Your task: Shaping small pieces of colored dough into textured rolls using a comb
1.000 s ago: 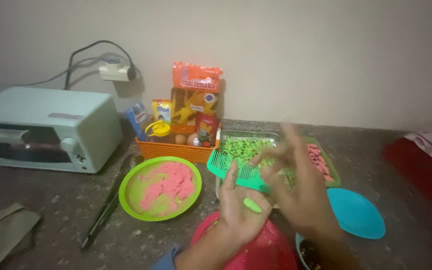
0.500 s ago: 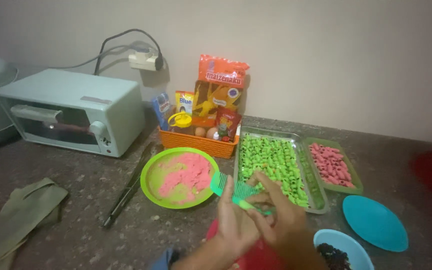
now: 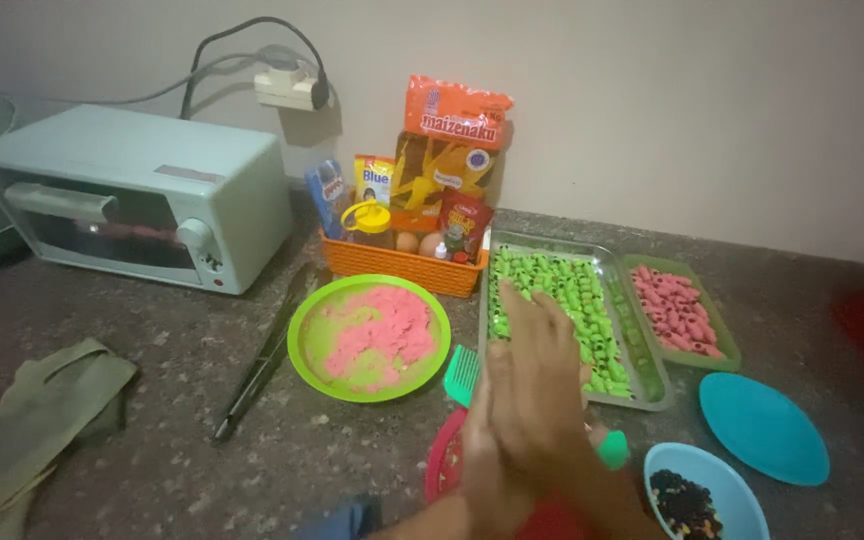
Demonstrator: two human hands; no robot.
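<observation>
Left hand (image 3: 487, 455) and right hand (image 3: 542, 385) pressed palm to palm, whether the hands clasp anything hidden; green comb (image 3: 462, 375) just beside, metal tray (image 3: 652, 385) of green pieces behind, on the desk (image 3: 152, 400)

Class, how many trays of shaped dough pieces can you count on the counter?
2. A metal tray of green pieces lies right of the green plate; a smaller green tray of pink pieces lies just right of it. The hands partly cover the metal tray.

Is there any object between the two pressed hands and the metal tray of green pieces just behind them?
Nothing visible stands between. The hands, pressed palm to palm, rise right in front of the metal tray and overlap its near edge in this view. A green comb lies just to their left, off that line.
</observation>
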